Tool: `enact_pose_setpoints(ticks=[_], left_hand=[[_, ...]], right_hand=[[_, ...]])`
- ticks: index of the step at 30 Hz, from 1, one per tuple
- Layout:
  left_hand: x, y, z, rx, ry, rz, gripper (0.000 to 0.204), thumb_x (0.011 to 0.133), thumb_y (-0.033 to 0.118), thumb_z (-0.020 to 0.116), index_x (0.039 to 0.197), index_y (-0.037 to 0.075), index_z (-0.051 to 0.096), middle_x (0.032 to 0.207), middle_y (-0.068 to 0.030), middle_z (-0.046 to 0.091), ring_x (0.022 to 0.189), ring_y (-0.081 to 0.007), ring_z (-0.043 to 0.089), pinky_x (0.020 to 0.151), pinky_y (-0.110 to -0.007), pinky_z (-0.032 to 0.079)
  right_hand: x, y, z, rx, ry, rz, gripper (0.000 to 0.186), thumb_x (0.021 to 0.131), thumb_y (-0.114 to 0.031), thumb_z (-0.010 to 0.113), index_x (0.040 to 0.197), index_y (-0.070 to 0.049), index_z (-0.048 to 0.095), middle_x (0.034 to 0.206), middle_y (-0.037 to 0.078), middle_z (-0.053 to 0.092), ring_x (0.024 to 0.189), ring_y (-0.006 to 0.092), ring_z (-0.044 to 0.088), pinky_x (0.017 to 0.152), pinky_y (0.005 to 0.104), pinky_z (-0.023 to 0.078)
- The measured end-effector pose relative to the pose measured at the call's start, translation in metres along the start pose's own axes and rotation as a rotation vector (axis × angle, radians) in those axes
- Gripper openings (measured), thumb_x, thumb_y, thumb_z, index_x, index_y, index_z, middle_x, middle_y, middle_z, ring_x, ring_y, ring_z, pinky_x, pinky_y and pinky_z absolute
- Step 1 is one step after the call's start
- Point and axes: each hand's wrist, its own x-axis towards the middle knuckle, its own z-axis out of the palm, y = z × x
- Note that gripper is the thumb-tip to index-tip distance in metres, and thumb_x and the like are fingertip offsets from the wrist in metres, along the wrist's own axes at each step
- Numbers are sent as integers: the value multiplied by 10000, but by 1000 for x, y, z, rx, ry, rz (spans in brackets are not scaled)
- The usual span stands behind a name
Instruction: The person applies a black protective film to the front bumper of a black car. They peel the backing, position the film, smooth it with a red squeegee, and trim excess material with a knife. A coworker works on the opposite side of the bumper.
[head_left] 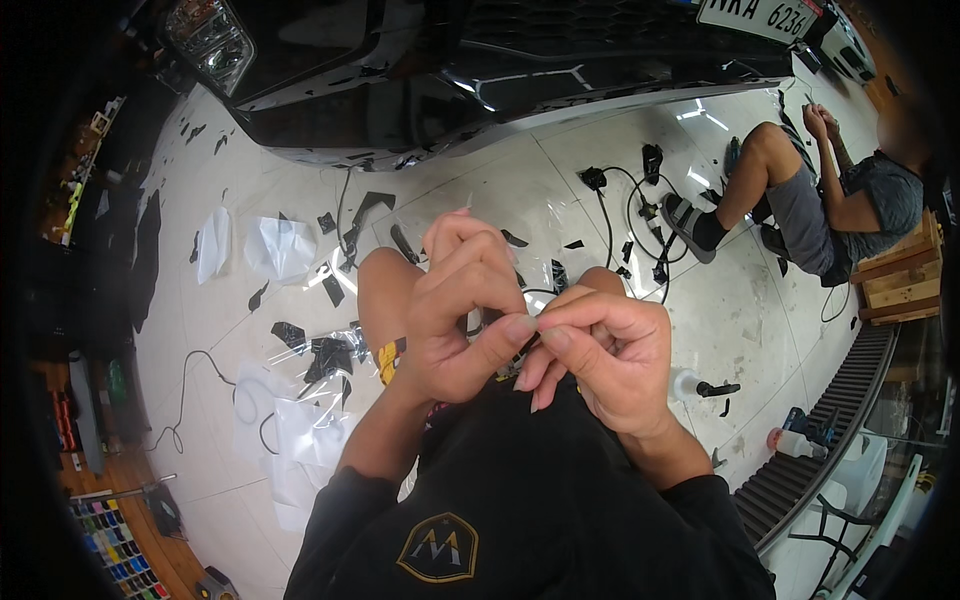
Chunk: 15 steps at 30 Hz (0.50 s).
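My left hand (462, 305) and my right hand (612, 355) meet in front of me, above my lap. On each, the thumb and a fingertip are pressed together in a pinch, and the tips almost touch. Whatever lies between them is too small to make out. The other left fingers are curled, with a thin pale sliver showing at the top of that hand. My bare knees show behind both hands. Beyond them stands the glossy black front bumper (400, 95) of a car with a clear headlight (212, 42).
Black film scraps (332, 358), white backing sheets (282, 250) and dark cables (608, 225) litter the pale tiled floor. At the right a person (815, 195) sits low beside the car, hands raised. A spray bottle (797, 443) lies near a dark floor grate (835, 410).
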Motion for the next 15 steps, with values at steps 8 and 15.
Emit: enact_pose_setpoints(ticks=[8,15], left_hand=[[-10,-2,1,396,44,-256,234,833,249,781,807,83,618,726,-63,610,676,-254,558,728,-364,401],[-36,-15,-8,454,-75,-635,223,933,199,639,865,-1,568,710,-122,570,696,-228,557,665,-361,438]], right_hand=[[-19,24,-63,-416,445,-157,207,1018,-94,568,1128,55,662,1036,135,701,828,147,688,626,261,545],[-181,159,-286,-893,978,414,279,1020,-247,593,1068,16,671,870,85,710,711,133,664,600,268,513]])
